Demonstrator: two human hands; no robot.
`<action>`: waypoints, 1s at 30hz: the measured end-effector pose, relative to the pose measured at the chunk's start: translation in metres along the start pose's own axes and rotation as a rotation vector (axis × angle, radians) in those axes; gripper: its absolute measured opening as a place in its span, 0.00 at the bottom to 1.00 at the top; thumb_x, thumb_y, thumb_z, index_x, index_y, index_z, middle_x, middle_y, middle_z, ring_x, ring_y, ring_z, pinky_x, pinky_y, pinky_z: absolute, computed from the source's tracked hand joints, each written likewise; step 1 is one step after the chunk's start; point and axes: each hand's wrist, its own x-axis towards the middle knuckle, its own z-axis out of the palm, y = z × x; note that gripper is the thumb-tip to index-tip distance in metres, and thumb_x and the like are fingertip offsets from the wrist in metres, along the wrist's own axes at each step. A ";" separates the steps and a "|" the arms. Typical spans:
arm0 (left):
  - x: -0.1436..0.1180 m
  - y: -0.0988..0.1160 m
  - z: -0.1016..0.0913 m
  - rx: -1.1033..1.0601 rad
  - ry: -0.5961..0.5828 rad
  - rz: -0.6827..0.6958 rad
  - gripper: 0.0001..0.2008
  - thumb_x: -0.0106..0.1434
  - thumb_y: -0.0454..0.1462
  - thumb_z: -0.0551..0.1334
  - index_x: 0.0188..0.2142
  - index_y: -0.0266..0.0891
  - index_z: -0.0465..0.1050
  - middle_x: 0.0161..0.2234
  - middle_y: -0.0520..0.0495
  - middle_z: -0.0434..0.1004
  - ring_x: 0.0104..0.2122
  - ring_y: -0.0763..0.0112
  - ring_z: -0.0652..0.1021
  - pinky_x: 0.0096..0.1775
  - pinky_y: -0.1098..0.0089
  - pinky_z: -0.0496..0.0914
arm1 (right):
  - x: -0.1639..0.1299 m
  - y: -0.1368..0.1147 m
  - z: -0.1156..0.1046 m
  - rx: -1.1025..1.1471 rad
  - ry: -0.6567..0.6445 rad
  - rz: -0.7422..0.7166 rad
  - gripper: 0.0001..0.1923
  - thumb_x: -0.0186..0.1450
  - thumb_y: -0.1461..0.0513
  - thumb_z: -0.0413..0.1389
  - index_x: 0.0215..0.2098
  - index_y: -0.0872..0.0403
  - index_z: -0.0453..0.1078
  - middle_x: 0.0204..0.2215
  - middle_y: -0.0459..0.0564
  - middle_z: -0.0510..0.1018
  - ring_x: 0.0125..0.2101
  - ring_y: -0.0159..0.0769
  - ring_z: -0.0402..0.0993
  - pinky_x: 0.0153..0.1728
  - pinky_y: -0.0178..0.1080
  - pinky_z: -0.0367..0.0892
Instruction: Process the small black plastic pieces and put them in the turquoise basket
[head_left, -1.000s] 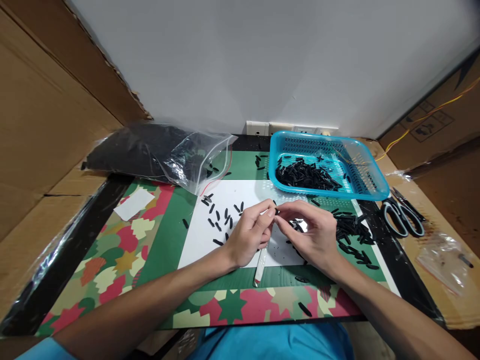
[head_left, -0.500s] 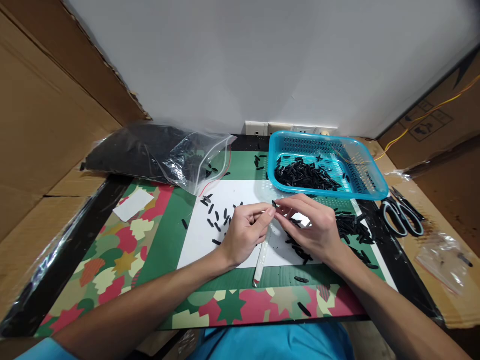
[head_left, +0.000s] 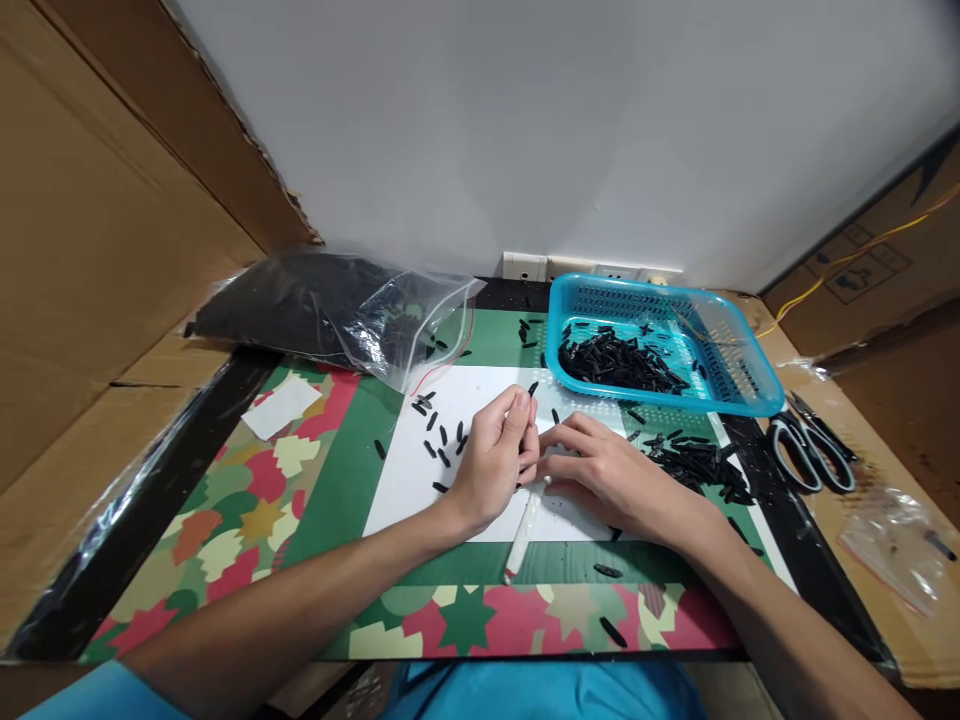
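My left hand (head_left: 493,455) is closed, pinching a small black strip-like piece (head_left: 533,389) upright between thumb and forefinger. Just right of it, my right hand (head_left: 600,470) is low over the white paper (head_left: 405,480), its bent fingers at the upper end of a slim white stick (head_left: 525,530) with a reddish tip. Those fingertips are partly hidden, but they seem to grip the stick. Loose black pieces (head_left: 442,440) are scattered left of my left hand, and a pile of black pieces (head_left: 697,465) lies beyond my right hand.
A blue plastic basket (head_left: 667,398) holding many black pieces stands at the back right. At the back left lies a clear zip bag (head_left: 322,310) full of dark material. Scissors (head_left: 810,450) and a small plastic bag (head_left: 892,545) are at right. Cardboard (head_left: 112,200) walls the left side.
My hands have separated; the left now holds the black piece alone, raised slightly. My right hand has come down to the white stick, which has shifted a little. The view has tilted slightly.
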 end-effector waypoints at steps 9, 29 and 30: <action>0.000 0.002 0.000 0.039 0.016 0.016 0.23 0.74 0.55 0.58 0.31 0.43 0.58 0.18 0.63 0.55 0.14 0.82 0.54 0.16 0.81 0.54 | -0.007 -0.008 -0.018 0.109 -0.214 0.050 0.07 0.75 0.68 0.58 0.38 0.52 0.71 0.39 0.49 0.79 0.42 0.41 0.70 0.44 0.43 0.67; -0.003 -0.003 -0.005 0.074 -0.025 -0.053 0.24 0.70 0.55 0.63 0.30 0.42 0.59 0.17 0.62 0.56 0.15 0.82 0.57 0.18 0.80 0.56 | 0.010 -0.018 0.003 1.181 0.816 0.272 0.16 0.59 0.59 0.76 0.36 0.51 0.73 0.26 0.42 0.80 0.24 0.34 0.80 0.20 0.34 0.75; -0.003 -0.003 -0.004 0.073 -0.026 -0.058 0.24 0.70 0.55 0.63 0.29 0.41 0.59 0.18 0.61 0.57 0.16 0.82 0.57 0.18 0.80 0.56 | 0.008 -0.019 0.003 1.053 0.864 0.245 0.13 0.61 0.62 0.74 0.34 0.51 0.73 0.26 0.43 0.80 0.25 0.35 0.81 0.23 0.36 0.78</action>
